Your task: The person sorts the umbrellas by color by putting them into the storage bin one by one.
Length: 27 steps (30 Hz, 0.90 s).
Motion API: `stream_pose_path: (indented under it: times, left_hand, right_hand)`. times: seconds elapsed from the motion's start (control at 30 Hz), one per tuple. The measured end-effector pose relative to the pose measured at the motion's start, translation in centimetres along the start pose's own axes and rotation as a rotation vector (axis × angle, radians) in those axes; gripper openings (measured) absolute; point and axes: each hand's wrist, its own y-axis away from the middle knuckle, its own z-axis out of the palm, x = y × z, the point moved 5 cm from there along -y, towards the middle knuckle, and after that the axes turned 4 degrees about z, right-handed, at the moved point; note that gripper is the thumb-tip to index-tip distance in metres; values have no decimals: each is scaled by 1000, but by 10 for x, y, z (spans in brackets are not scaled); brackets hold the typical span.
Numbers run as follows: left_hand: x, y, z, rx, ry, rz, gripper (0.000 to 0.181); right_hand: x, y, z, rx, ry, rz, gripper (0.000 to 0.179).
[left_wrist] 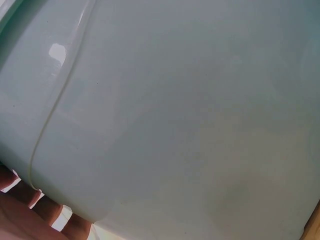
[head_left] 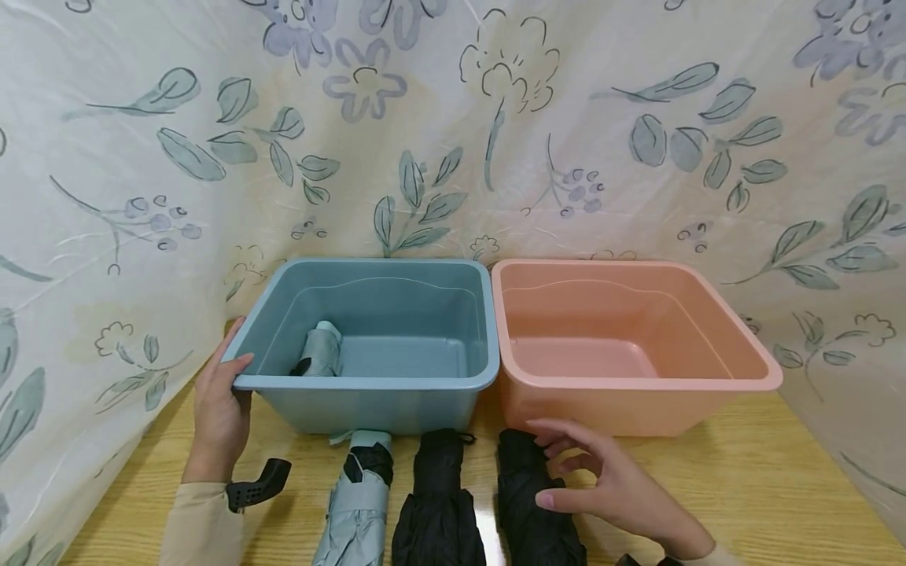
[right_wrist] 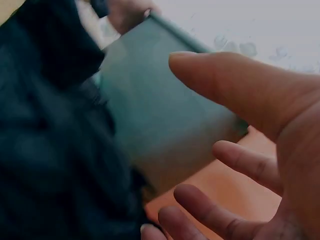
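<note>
My left hand (head_left: 221,413) grips the left rim of a blue plastic bin (head_left: 396,405), thumb over the edge. In the left wrist view the bin's wall (left_wrist: 190,120) fills the picture, with fingertips at its lower left. A folded pale blue umbrella (head_left: 323,351) lies inside the bin, partly hidden by the front rim. Over the right-hand black folded umbrella (head_left: 531,503) hovers my right hand (head_left: 612,479), fingers spread and bent a little, thumb apart. The right wrist view shows this dark umbrella (right_wrist: 55,135) beside the fingers, with nothing in the grasp.
A pink bin (head_left: 637,385) stands right beside the blue one. In front lie another black folded umbrella (head_left: 439,511) and a pale blue one (head_left: 356,503) with a black strap. Floral cloth (head_left: 425,118) hangs behind and at both sides of the wooden table (head_left: 750,472).
</note>
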Motion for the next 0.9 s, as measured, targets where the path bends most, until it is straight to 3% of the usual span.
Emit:
stream_pose_path:
  times: [0.33, 0.6, 0.77, 0.9]
  left_hand:
    - [-1, -5, -1, -6, 0, 4, 53]
    - [-1, -6, 0, -5, -14, -11, 53]
    - [-1, -6, -1, -5, -4, -10, 53]
    - [-1, -6, 0, -4, -2, -10, 53]
  right_hand:
    - [33, -6, 14, -19, 111, 87, 66]
    - [38, -7, 18, -59, 117, 86, 68]
    - [39, -7, 21, -97, 178, 114, 75]
    - [37, -6, 24, -81, 226, 137, 79]
